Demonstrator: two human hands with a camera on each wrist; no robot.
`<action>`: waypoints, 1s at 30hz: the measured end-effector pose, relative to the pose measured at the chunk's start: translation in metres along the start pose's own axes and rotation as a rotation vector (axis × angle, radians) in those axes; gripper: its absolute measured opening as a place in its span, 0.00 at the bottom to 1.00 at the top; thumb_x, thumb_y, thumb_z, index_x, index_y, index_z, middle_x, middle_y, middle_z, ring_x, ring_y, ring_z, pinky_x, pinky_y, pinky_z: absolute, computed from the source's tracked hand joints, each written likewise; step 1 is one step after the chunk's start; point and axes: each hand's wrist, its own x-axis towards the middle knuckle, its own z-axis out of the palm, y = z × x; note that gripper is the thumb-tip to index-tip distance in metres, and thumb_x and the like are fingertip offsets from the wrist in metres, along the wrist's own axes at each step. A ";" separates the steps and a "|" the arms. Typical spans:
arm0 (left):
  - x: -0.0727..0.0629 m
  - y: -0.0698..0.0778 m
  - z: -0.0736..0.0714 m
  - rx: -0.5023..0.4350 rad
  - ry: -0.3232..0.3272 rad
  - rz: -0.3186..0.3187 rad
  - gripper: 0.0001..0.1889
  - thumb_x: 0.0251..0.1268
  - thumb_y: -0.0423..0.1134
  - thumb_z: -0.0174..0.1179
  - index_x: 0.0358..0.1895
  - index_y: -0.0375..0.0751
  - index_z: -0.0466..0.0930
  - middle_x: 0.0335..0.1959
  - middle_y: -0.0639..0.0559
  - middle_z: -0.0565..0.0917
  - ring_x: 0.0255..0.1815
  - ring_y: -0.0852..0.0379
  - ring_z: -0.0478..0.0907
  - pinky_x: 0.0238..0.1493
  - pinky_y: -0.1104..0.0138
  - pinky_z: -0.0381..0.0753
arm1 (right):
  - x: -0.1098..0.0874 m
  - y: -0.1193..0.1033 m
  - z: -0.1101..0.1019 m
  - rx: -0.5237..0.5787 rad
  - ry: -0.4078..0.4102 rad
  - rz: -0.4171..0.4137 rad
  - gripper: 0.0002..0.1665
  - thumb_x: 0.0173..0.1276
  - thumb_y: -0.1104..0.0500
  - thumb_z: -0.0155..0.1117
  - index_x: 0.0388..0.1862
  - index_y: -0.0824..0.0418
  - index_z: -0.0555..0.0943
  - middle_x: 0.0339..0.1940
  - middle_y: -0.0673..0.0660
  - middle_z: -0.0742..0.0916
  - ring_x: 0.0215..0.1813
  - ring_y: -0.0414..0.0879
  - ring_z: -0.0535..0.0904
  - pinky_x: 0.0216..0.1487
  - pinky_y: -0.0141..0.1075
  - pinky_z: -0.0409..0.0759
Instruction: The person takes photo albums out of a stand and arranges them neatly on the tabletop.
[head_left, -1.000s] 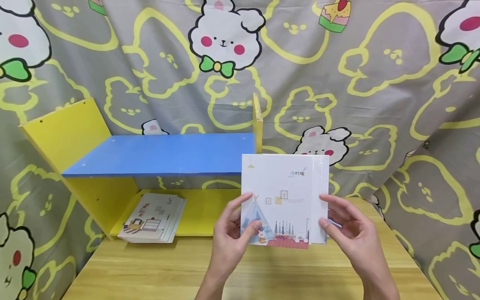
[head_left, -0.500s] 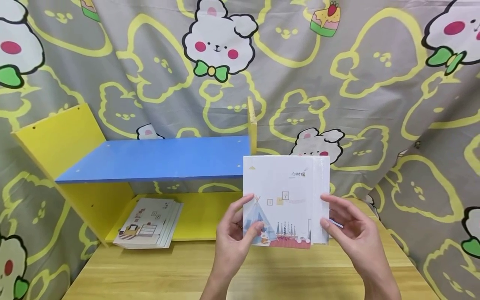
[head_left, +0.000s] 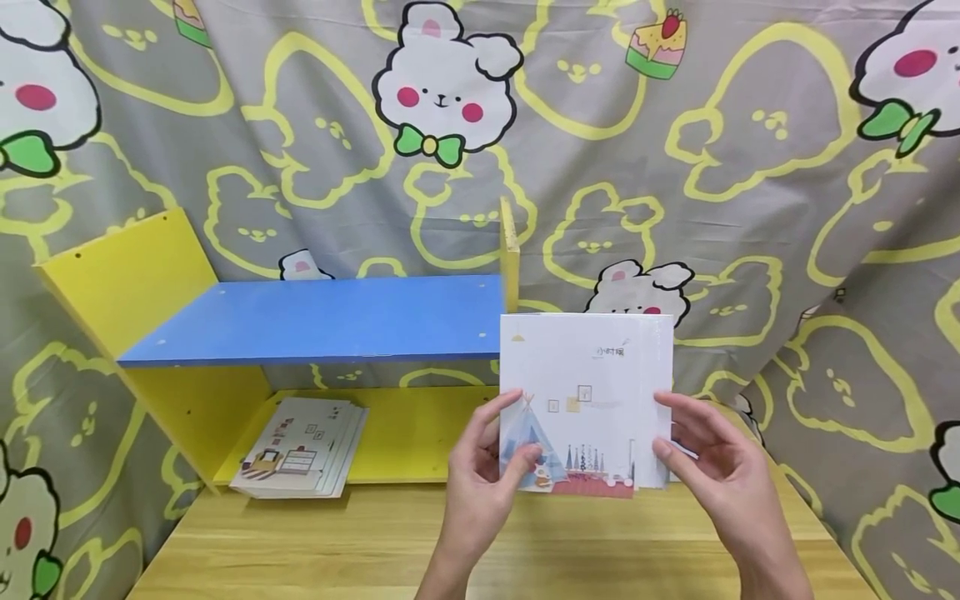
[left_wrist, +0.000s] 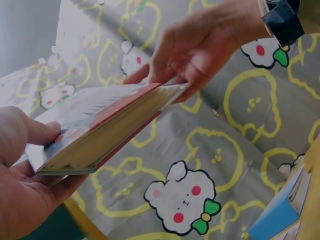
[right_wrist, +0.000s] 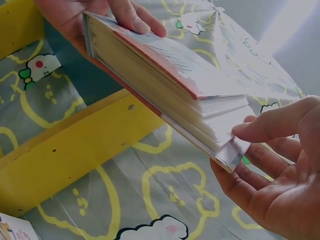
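Note:
A thick square white book (head_left: 581, 433) with a printed tent and room scene on its cover is held up over the table in the head view. My left hand (head_left: 483, 467) grips its left edge, thumb on the cover and fingers behind. On the opposite side, my right hand (head_left: 716, 467) pinches the edge between thumb and fingers. There the pages and back cover stick out past the front cover. In the right wrist view the book's page block (right_wrist: 155, 92) faces the camera, its pages slightly fanned near my right thumb.
A yellow shelf unit with a blue board (head_left: 322, 317) stands at the back left. On its lower yellow board lies a stack of white printed books (head_left: 300, 450), overhanging the front. A blue book (left_wrist: 280, 205) shows low in the left wrist view. Patterned cloth (head_left: 600, 125) hangs behind the wooden table (head_left: 337, 542).
Both hands and the book have shifted slightly to the right. The head view has tilted a little. The grip on the book looks the same.

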 end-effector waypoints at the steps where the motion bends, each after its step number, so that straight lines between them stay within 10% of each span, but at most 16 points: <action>1: 0.000 -0.001 0.001 -0.002 -0.005 0.010 0.30 0.70 0.24 0.62 0.73 0.42 0.70 0.45 0.38 0.85 0.34 0.56 0.81 0.29 0.65 0.86 | 0.000 0.000 -0.001 0.002 0.004 -0.004 0.30 0.66 0.80 0.64 0.67 0.75 0.73 0.60 0.56 0.86 0.52 0.44 0.86 0.45 0.31 0.86; 30: 0.011 -0.015 0.039 -0.008 -0.019 0.025 0.29 0.72 0.28 0.62 0.73 0.46 0.70 0.42 0.38 0.83 0.32 0.58 0.78 0.27 0.66 0.85 | -0.002 0.004 -0.028 0.085 0.070 -0.066 0.31 0.65 0.86 0.57 0.68 0.80 0.69 0.63 0.56 0.85 0.56 0.45 0.85 0.47 0.31 0.86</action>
